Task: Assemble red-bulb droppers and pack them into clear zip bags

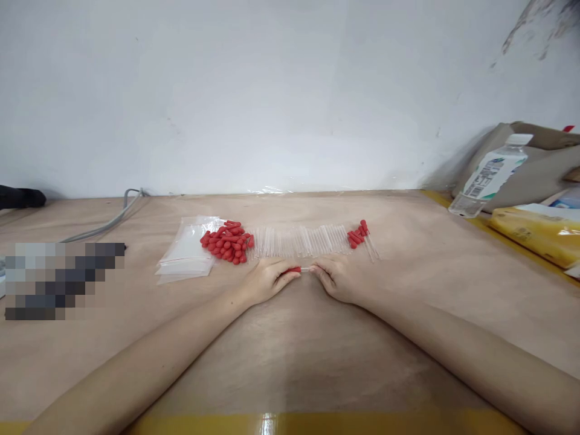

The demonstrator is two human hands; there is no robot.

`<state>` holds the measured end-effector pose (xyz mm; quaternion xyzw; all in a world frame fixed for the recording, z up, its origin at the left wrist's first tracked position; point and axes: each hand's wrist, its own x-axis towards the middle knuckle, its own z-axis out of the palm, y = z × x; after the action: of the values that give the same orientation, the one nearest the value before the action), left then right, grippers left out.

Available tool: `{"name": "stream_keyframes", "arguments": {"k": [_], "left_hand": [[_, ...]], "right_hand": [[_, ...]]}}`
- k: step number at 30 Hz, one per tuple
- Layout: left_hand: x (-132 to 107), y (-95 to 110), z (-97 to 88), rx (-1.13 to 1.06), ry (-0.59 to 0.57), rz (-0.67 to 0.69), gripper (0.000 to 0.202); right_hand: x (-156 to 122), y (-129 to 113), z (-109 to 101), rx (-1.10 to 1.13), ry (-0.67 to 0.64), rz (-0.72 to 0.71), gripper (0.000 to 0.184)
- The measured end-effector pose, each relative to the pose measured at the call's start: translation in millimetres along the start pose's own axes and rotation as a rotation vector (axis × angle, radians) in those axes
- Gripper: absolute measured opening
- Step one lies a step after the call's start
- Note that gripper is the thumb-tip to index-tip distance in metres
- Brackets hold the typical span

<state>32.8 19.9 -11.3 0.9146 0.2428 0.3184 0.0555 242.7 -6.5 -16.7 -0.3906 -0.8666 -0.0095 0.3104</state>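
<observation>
My left hand (270,279) pinches a red rubber bulb (295,269) near the middle of the table. My right hand (333,277) grips a thin clear glass tube (305,269), whose left end meets the bulb; how deep it sits inside is hidden by the fingers. Behind my hands lies a row of similar clear tubes (299,240). A heap of red bulbs (226,243) is left of that row, partly on clear plastic bags (186,251). To the right are several red-bulbed droppers (357,234), some with their glass tubes showing.
Grey cable (106,227) runs along the back left, near a blurred-out patch (63,284). A plastic bottle (492,175) leans against a grey-beige bag (534,163) at right, behind a yellow packet (534,232). The wall (290,96) bounds the table at the back.
</observation>
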Motion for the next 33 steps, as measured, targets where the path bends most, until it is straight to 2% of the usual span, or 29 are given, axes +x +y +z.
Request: {"name": "stream_keyframes", "arguments": {"k": [4,7,10,13,15,17,20,23,27,33], "left_hand": [[1,1,-0.4,-0.019,0.006,-0.022,0.017],[2,1,-1.6,-0.039,0.025,-0.033,0.017],[2,0,-4.0,-0.010,0.082,-0.063,0.031],[1,-2,-5.8,0.040,0.134,-0.113,0.041],[1,-3,-5.9,0.042,0.133,-0.104,0.036],[2,-3,-5.3,0.027,0.115,-0.076,0.030],[2,-3,-4.6,0.010,0.091,-0.053,0.023],[3,-2,-4.7,0.003,0.072,-0.062,0.020],[3,-2,-5.7,0.007,0.065,-0.066,0.019],[2,-2,-4.9,0.011,0.062,-0.064,0.018]], "right_hand": [[5,-4,-8,-0.049,-0.099,0.027,0.032],[9,-9,-19,-0.088,-0.177,-0.006,0.026],[11,-6,-33,-0.123,-0.175,0.018,0.020],[13,16,-52,-0.058,-0.094,0.210,0.020],[13,38,-66,-0.019,-0.038,0.414,0.022],[12,60,-77,-0.005,0.050,0.685,0.020],[6,83,-80,-0.100,0.112,0.870,0.023],[-2,93,-71,-0.138,0.098,0.892,0.025],[-7,96,-61,-0.146,0.069,0.875,0.029],[-7,96,-63,-0.157,0.022,0.885,0.035]]}}
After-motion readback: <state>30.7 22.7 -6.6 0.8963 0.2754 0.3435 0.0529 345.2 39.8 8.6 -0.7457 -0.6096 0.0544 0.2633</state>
